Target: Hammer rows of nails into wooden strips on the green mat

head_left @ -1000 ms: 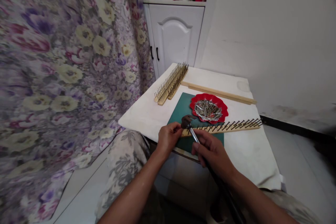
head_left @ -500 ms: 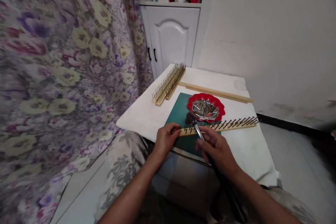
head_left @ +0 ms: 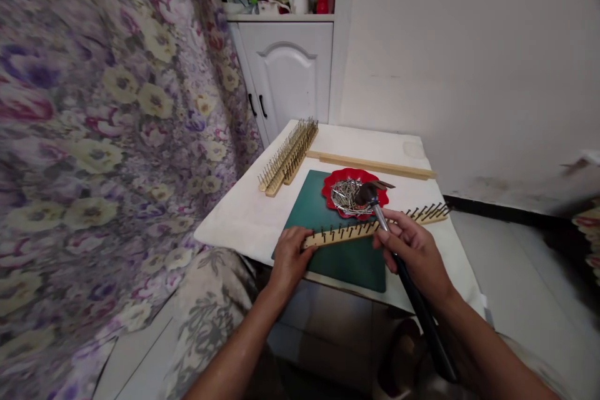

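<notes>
My left hand (head_left: 291, 257) grips the left end of a narrow wooden strip (head_left: 345, 235), thumb in front and fingers behind. Two rows of dark screws or nails stand up along the strip, which lies across a green mat (head_left: 360, 265). In my right hand (head_left: 412, 247) is a hammer (head_left: 385, 220) with a black grip and a shiny shaft. Its dark head hangs over a red scalloped dish (head_left: 329, 199) heaped with loose silver nails (head_left: 345, 195). The hammer head and my right hand hide part of the strip and dish.
More nail-studded strips (head_left: 288, 159) lie together at the table's far left. Bare wooden strips (head_left: 375, 165) lie behind the dish. A floral curtain (head_left: 140, 137) hangs on the left, a white cabinet (head_left: 293, 75) stands behind the white-covered table (head_left: 239, 215), and a wall rises at right.
The hammer has moved right, away from the strip's left end and over the dish. My left hand now grips the strip's end instead of pinching above it. The camera view has shifted slightly.
</notes>
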Demonstrator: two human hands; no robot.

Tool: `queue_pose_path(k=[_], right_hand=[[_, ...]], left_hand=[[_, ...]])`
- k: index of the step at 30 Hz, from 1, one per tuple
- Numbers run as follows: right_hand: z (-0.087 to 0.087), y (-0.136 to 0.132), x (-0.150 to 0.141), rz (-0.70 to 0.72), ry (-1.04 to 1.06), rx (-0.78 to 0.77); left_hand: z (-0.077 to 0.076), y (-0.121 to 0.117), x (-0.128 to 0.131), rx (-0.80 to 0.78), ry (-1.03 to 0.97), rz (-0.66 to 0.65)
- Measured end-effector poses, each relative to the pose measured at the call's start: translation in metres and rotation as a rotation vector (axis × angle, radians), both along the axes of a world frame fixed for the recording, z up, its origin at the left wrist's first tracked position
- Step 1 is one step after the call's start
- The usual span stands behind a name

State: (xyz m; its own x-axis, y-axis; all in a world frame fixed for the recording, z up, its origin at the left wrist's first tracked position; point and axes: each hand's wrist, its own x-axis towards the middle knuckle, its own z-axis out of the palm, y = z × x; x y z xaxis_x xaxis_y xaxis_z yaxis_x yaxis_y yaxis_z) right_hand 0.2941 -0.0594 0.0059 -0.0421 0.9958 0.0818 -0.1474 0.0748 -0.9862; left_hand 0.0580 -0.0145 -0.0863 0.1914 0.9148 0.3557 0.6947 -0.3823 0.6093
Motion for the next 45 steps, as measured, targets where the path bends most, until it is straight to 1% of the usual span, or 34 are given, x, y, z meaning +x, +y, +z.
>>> queue_pose_path(k=[8,12,15,21,27,31,39,42,45], right_hand=[[0.018,0.003,0.028,-0.156,0.019,0.067],[0.021,0.006,0.042,-0.227,0.036,0.082],[0.020,0.008,0.047,-0.248,0.064,0.082],[0.022,0.010,0.045,-0.220,0.091,0.066],[0.022,0.014,0.044,-0.234,0.092,0.069],[0.016,0.015,0.034,-0.212,0.093,0.039],[0.005,0.013,0.006,-0.076,0.086,-0.028],[0.004,0.013,0.004,-0.059,0.085,-0.028],[0.009,0.014,0.009,-0.081,0.077,-0.013]], left_hand=[[0.005,0.009,0.016,-0.004,0.006,-0.019],[0.007,0.015,0.015,-0.007,0.039,-0.055],[0.007,0.017,0.013,-0.031,0.050,-0.078],[0.004,0.018,0.012,-0.051,0.067,-0.081],[0.008,0.019,0.012,-0.062,0.066,-0.111],[0.008,0.020,0.010,-0.059,0.076,-0.139],[0.004,0.022,-0.001,-0.041,0.078,-0.143],[0.004,0.022,-0.004,-0.030,0.089,-0.146],[0.005,0.022,-0.005,-0.034,0.091,-0.142]])
